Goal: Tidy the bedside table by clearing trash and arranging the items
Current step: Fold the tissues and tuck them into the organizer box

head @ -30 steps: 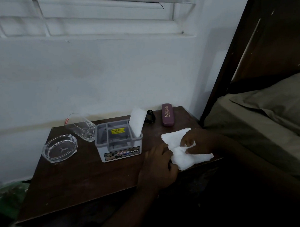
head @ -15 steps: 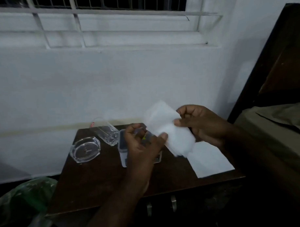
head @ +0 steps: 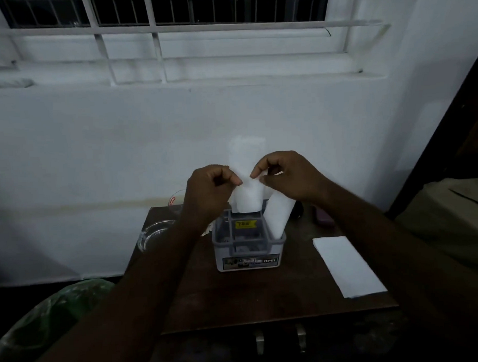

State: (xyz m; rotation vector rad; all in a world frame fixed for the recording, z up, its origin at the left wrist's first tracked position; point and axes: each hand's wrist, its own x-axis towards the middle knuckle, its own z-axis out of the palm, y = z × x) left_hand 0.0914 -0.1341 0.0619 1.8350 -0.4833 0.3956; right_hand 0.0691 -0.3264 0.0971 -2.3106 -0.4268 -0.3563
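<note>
Item: folded white tissue (head: 246, 178), held upright above the back compartment of the grey plastic organiser box (head: 248, 251) on the dark wooden bedside table (head: 236, 297). Grip: left hand (head: 208, 192) and right hand (head: 289, 176) both pinched narrow on the tissue near its mid-height, thumb against forefinger on either edge; its lower end reaches the rim of the box, though whether it has entered the slot cannot be told. Handling, as judged: very light, soft, limp when unfolded, stiffened only by its folds; tears and creases readily, not slippery. Best taken at the side edges with light fingertip pressure, as here, and guided straight down so that it does not buckle. Adjacent: a second folded tissue (head: 279, 214) standing tilted in the right-hand compartment; a third flat folded tissue (head: 349, 266) lying on the table near its right front edge, well apart from the box. Also on the table: a clear glass ashtray (head: 153, 234) at the left, a glass tumbler (head: 176, 202) behind the left hand, largely hidden, and a maroon case (head: 323, 218) at the right rear, partly hidden by the right forearm. Beside the table, lower left: a green plastic bag (head: 55, 317), likely for trash. Remaining work, as judged: seat this tissue, then the flat one.
</note>
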